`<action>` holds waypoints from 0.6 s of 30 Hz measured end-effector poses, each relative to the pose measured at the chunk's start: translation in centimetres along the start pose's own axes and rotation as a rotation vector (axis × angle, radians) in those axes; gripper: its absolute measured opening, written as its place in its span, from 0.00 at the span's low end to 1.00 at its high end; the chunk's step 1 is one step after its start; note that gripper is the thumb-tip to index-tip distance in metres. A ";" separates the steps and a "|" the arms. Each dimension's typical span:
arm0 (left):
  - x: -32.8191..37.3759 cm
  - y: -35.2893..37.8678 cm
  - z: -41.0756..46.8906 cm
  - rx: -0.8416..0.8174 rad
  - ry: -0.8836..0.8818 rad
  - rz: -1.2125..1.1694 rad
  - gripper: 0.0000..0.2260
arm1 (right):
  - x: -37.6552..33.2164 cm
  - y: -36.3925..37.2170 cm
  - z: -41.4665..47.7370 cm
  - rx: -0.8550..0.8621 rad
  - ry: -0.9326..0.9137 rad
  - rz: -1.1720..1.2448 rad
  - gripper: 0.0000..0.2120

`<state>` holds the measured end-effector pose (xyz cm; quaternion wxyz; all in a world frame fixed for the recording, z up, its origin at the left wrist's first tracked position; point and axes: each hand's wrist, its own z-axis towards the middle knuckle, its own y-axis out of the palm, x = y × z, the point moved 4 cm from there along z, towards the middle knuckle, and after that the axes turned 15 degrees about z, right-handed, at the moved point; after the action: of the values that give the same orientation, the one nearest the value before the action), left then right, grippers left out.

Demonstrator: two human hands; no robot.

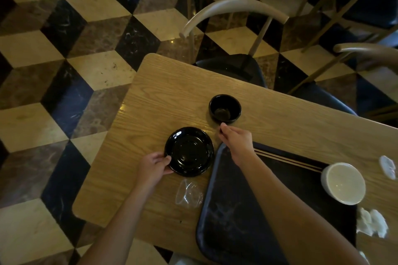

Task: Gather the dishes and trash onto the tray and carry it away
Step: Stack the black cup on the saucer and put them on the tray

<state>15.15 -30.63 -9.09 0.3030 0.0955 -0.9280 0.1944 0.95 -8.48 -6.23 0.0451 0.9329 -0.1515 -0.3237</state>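
Note:
My left hand (154, 166) grips the left rim of a black plate (190, 153) that lies flat on the wooden table (163, 97). My right hand (235, 140) reaches over the far left corner of the dark tray (226, 211), its bunched fingertips at the near side of a small black bowl (225, 108); I cannot tell whether they hold it. On the tray lie a pair of chopsticks (288, 160) and a white bowl (343, 183). A clear plastic wrapper (189, 193) lies on the table left of the tray.
Crumpled white napkins (387, 166) (371, 222) lie on the table right of the tray. A wooden chair (234, 6) with a dark seat stands at the table's far side, more chairs behind it. The table's left edge drops to a checkered floor.

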 end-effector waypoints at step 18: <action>0.0 9.0 -8.3 0.011 0.012 0.028 0.08 | -3.9 -9.6 -5.8 -0.015 -0.117 0.193 0.08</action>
<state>16.86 -19.04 -5.65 0.3054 0.0829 -0.9264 0.2043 4.06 1.77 -1.18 0.0740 0.8932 -0.2404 -0.3727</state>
